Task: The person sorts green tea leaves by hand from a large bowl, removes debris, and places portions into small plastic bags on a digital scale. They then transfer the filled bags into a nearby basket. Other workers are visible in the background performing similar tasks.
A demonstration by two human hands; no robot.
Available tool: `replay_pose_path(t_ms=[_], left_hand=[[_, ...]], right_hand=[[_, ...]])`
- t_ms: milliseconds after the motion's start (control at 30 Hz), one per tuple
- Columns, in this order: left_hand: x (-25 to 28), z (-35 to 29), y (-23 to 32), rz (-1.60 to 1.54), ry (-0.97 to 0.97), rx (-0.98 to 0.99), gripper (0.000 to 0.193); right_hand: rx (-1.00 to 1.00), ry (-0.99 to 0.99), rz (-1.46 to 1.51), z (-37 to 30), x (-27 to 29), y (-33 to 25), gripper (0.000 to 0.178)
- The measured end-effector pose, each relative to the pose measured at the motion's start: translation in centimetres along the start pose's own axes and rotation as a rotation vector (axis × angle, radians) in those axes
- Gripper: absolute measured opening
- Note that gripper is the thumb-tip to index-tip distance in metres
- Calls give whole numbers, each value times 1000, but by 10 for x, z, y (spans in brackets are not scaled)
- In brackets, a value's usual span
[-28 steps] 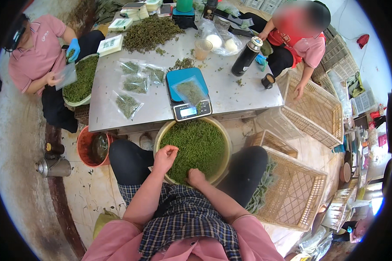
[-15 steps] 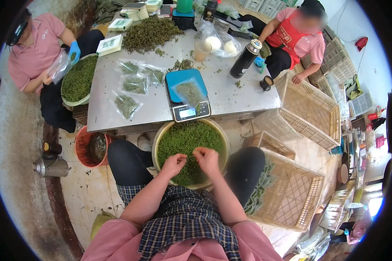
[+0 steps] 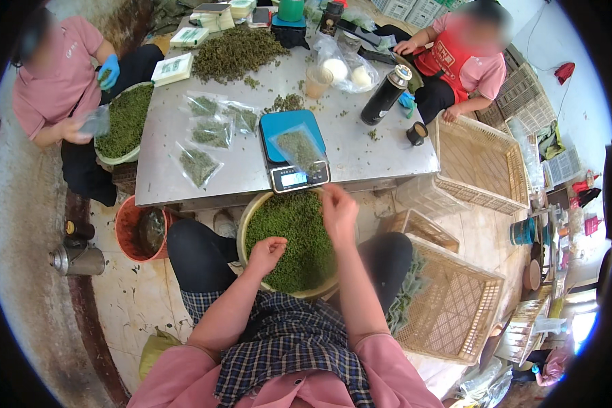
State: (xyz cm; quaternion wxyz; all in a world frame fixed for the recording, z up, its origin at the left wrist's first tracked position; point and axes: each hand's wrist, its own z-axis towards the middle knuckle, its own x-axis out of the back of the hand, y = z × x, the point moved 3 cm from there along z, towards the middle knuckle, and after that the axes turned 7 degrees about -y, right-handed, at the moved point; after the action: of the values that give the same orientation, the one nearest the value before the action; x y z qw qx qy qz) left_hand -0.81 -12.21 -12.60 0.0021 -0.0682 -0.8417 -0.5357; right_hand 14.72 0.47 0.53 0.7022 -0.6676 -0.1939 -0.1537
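Note:
A round basin (image 3: 242,248) heaped with small green sprigs (image 3: 296,234) sits between my knees. My left hand (image 3: 268,254) hovers over the sprigs with its fingers curled in a pinch; whatever they hold is too small to make out. Above the basin's far right rim is my right hand (image 3: 338,212), fingers bent together near the scale's front edge, their contents not discernible. On the blue-topped digital scale (image 3: 277,129) lies a clear plastic bag (image 3: 299,148) partly filled with greenish sprigs. Several similar filled bags (image 3: 211,131) lie on the metal table left of the scale.
A dried sprig heap (image 3: 234,54), black thermos (image 3: 385,94), plastic cup (image 3: 317,81) and small dark cup (image 3: 417,132) occupy the metal table (image 3: 177,183). Crates (image 3: 449,292) stand at right, a red bucket (image 3: 130,231) at left. Two people sit across; one wears a blue glove (image 3: 109,73).
My right hand has lifted from the basin's sprigs toward the scale. My left hand has shifted slightly left. The gloved person's hand has risen with sprigs; the other person's arm has moved back.

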Motion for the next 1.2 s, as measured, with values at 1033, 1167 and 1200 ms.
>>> replay_pose_path(t_ms=[1033, 1167, 1200], left_hand=[[-10, 4, -2, -141, -86, 52, 20], [-11, 7, -3, -172, -103, 19, 20], [-9, 4, -2, -185, -84, 27, 20]], right_hand=[[109, -20, -96, 1, 5, -11, 18], [193, 69, -24, 46, -7, 0, 17], [177, 62, -24, 42, -4, -9, 17]])
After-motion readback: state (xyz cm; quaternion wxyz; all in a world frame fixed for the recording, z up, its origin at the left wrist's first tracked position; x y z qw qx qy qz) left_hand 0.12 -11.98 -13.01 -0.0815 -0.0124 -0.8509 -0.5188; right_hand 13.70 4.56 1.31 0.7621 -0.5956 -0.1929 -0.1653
